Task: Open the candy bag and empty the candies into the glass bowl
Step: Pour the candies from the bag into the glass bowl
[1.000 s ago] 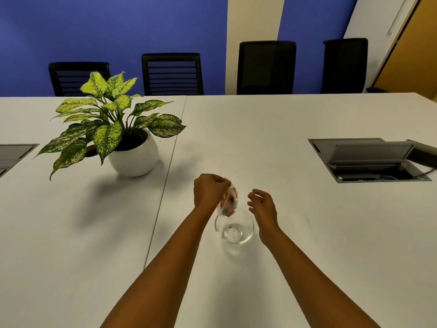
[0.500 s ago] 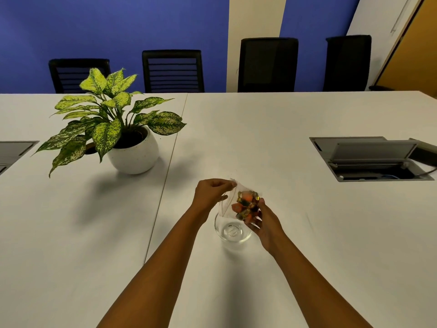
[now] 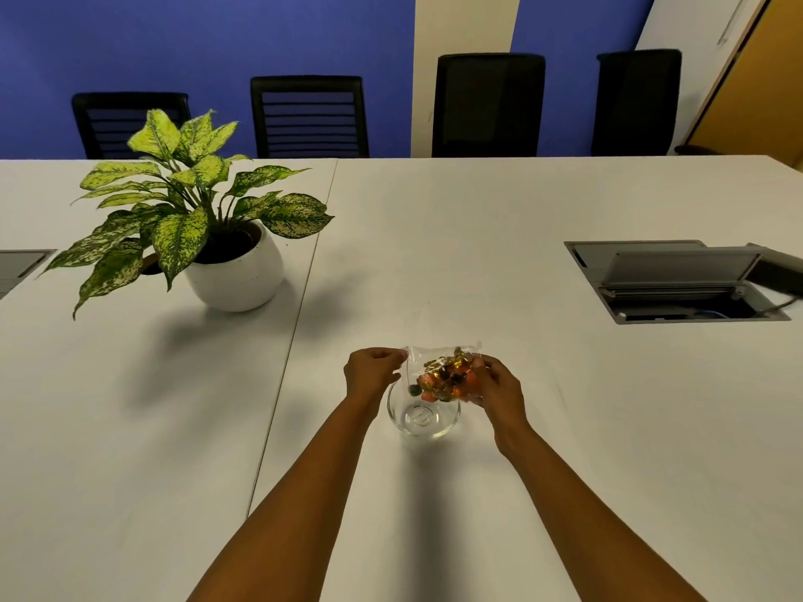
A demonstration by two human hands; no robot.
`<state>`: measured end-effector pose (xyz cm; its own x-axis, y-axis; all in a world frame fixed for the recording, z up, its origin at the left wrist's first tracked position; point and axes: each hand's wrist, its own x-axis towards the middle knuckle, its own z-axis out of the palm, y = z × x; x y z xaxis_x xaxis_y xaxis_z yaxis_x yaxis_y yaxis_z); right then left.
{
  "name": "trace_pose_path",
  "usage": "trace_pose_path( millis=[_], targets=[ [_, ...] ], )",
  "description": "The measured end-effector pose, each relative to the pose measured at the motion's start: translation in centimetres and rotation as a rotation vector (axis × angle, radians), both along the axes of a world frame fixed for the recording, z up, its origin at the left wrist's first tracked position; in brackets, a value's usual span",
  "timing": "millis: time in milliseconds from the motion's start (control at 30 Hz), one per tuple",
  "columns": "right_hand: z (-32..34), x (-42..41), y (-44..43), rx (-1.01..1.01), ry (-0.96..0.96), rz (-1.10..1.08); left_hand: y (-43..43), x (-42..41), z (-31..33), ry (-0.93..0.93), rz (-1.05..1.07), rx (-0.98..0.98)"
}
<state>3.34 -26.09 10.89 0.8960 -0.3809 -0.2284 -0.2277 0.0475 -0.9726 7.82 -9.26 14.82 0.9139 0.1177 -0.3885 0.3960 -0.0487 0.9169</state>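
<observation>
The candy bag point(image 3: 445, 375), clear plastic with orange and gold sweets bunched toward its right end, is held in the air directly over the glass bowl point(image 3: 423, 414). That placement appears deliberate: anything that slips out should fall into the bowl and not onto the white table point(image 3: 434, 236). The left hand point(image 3: 374, 370) pinches the bag's left edge between thumb and fingers, which looks like the mouth end. The right hand point(image 3: 499, 386) is closed around the loaded end, carrying the weight and keeping the sweets back from the opening. Whether the seal is already parted cannot be confirmed from here; the film is too clear and small in view. The bowl stands upright and appears empty, so emptying has not begun. A potted plant point(image 3: 208, 228) stands well apart to the left, clear of the work.
</observation>
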Motion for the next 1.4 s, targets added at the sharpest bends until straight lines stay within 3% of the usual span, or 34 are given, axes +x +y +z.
trace_pose_path(
  millis=[367, 667, 1400],
  targets=[
    [0.0, -0.1, 0.1, -0.279, -0.080, -0.034, -0.3, -0.5, -1.6, 0.133, 0.062, -0.087],
    [0.1, -0.2, 0.3, -0.366, -0.111, -0.023, -0.4, -0.8, -2.0, 0.197, 0.081, -0.174],
    [1.4, -1.4, 1.2, -0.783, -0.250, 0.005, -0.8, -1.2, -2.9, 0.250, 0.084, -0.161]
  ],
)
